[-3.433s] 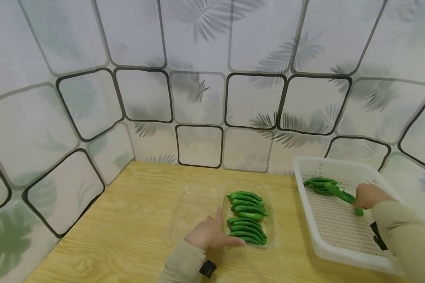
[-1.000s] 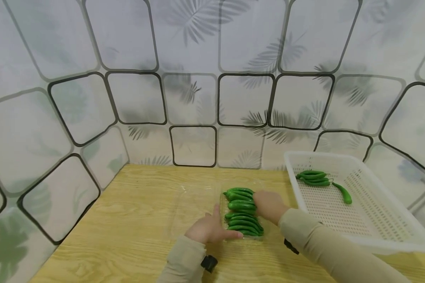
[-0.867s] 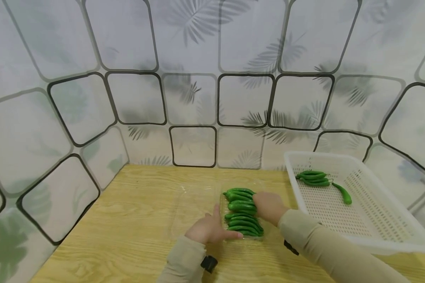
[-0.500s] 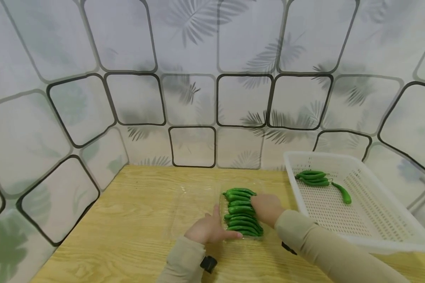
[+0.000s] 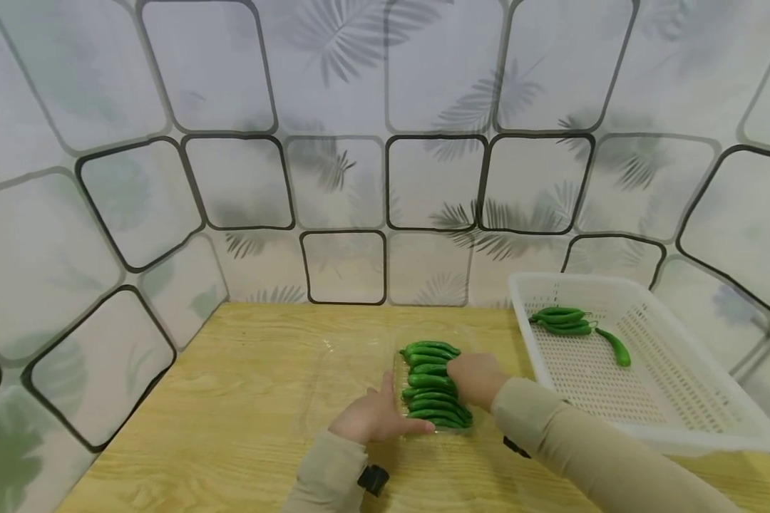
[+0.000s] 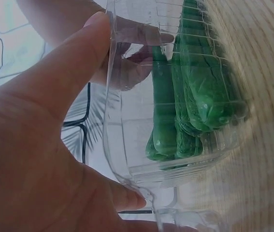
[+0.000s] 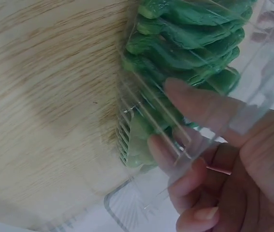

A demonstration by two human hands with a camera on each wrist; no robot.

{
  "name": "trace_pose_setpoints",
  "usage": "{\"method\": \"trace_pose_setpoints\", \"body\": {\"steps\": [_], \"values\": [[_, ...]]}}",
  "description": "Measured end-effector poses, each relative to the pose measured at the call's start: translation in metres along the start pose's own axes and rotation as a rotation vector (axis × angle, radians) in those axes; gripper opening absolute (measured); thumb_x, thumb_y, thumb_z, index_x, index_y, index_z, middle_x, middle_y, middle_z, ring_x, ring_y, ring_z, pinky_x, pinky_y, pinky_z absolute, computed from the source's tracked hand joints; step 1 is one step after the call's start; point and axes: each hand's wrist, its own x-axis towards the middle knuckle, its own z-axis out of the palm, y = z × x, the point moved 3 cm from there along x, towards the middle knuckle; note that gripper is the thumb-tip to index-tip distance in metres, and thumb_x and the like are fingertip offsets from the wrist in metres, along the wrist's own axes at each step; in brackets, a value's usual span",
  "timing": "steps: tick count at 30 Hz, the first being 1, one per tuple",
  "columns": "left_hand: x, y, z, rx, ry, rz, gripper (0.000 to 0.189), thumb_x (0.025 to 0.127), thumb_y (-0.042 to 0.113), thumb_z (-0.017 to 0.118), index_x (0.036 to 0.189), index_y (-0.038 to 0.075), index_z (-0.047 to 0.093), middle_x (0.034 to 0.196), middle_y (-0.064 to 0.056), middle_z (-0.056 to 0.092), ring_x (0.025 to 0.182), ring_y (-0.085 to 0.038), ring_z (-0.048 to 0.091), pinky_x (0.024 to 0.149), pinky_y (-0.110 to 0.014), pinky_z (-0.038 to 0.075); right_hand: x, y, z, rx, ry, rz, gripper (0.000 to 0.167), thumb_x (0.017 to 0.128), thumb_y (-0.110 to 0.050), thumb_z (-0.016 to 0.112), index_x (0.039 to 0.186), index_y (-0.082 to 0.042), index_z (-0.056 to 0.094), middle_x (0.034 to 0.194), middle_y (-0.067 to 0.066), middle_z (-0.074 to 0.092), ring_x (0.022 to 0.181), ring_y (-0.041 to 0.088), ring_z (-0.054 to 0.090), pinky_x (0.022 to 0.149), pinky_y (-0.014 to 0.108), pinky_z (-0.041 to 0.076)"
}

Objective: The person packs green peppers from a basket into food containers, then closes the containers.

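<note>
Green chili peppers lie side by side in a clear plastic clamshell box, its lid folded flat to the left. My left hand rests at the box's near left corner, thumb and forefinger spread along its rim; the left wrist view shows the thumb on that rim. Over the right side of the box reaches my right hand. Its thumb and forefinger are down among the peppers, apparently pinching one pepper's end; the clear wall partly blurs this contact.
A white perforated basket stands to the right, holding a small bunch of peppers and a single curved pepper. Behind the wooden table rises a patterned wall covering.
Earlier my right hand was in the basket with a pepper; it has since come left to the box. Over the last second it shifted only slightly. The left hand kept its place.
</note>
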Motion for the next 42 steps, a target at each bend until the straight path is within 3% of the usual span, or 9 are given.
{"method": "trace_pose_setpoints", "body": {"steps": [10,14,21,28,32,37,42], "values": [[0.002,-0.004,0.0,-0.006,0.002,-0.025,0.121,0.067,0.07,0.067,0.15,0.004,0.007,0.137,-0.038,0.031,0.117,-0.05,0.044,0.089,-0.058,0.04,0.004,-0.004,-0.001,-0.007,-0.011,-0.02,0.022,0.078,-0.024,0.077,0.083,-0.009,0.062,0.077,0.004,0.063,0.074,0.021,0.063,0.064,0.042,0.054],[0.002,-0.004,-0.001,0.001,0.002,-0.025,0.122,0.067,0.07,0.067,0.149,0.004,0.007,0.137,-0.039,0.031,0.116,-0.05,0.044,0.089,-0.058,0.041,0.006,-0.001,-0.005,0.053,-0.004,-0.033,0.021,0.081,-0.023,0.075,0.084,-0.008,0.06,0.076,0.003,0.06,0.072,0.02,0.061,0.065,0.04,0.053],[0.004,-0.005,-0.004,0.018,0.025,-0.022,0.121,0.067,0.069,0.068,0.149,0.001,0.01,0.136,-0.039,0.032,0.119,-0.05,0.042,0.092,-0.056,0.04,0.005,0.02,-0.04,0.167,0.039,-0.044,0.024,0.085,-0.027,0.07,0.082,-0.008,0.056,0.072,0.002,0.054,0.061,0.016,0.053,0.057,0.034,0.047],[0.001,-0.009,-0.003,-0.019,0.016,-0.034,0.123,0.065,0.07,0.068,0.149,0.002,0.008,0.137,-0.039,0.031,0.118,-0.05,0.042,0.092,-0.059,0.038,-0.008,0.069,-0.093,0.255,0.125,-0.008,0.024,0.091,-0.029,0.061,0.095,-0.005,0.06,0.087,0.006,0.062,0.067,0.017,0.056,0.059,0.036,0.047],[-0.003,-0.012,-0.003,-0.037,0.01,-0.019,0.124,0.065,0.069,0.068,0.149,0.001,0.007,0.136,-0.039,0.032,0.119,-0.051,0.041,0.093,-0.06,0.037,-0.017,0.108,-0.107,0.247,0.186,0.053,0.027,0.093,-0.029,0.058,0.097,-0.002,0.06,0.088,0.009,0.063,0.068,0.019,0.057,0.061,0.039,0.048],[-0.006,-0.016,-0.004,-0.063,0.012,-0.017,0.124,0.066,0.069,0.068,0.149,0.001,0.006,0.139,-0.038,0.029,0.122,-0.052,0.037,0.094,-0.06,0.035,-0.027,0.164,-0.101,0.254,0.211,0.155,0.028,0.094,-0.025,0.055,0.096,0.002,0.06,0.086,0.013,0.062,0.068,0.022,0.058,0.057,0.041,0.047],[-0.008,-0.017,-0.005,-0.051,0.012,-0.012,0.125,0.066,0.068,0.069,0.149,0.0,0.006,0.138,-0.039,0.03,0.12,-0.052,0.039,0.092,-0.059,0.037,-0.036,0.21,-0.073,0.301,0.194,0.235,0.024,0.093,-0.016,0.052,0.094,0.006,0.06,0.082,0.016,0.061,0.065,0.023,0.056,0.055,0.042,0.046]]}}
